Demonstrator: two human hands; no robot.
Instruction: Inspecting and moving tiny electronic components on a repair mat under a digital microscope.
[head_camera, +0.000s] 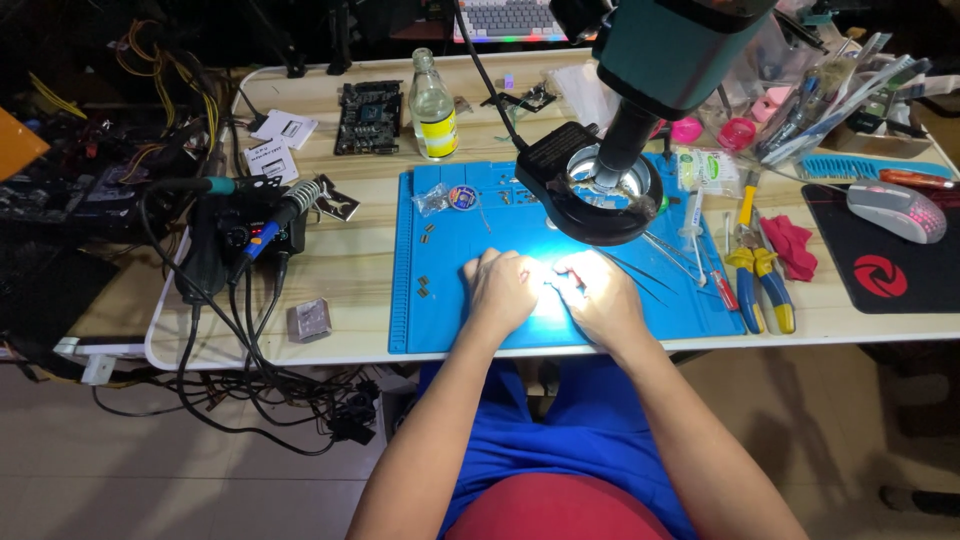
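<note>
Both hands, left hand (500, 290) and right hand (598, 295), rest curled on the blue mat (420, 320), fingertips meeting beneath the ring light (600, 190); anything pinched between them is washed out by glare.

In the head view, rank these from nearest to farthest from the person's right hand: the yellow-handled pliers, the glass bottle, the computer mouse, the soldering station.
From the right hand:
1. Yellow-handled pliers, just to its right, at the blue mat's edge.
2. Glass bottle, far side of the table, up and left.
3. Computer mouse on the black pad, far right, and soldering station, far left: too close to call.
</note>
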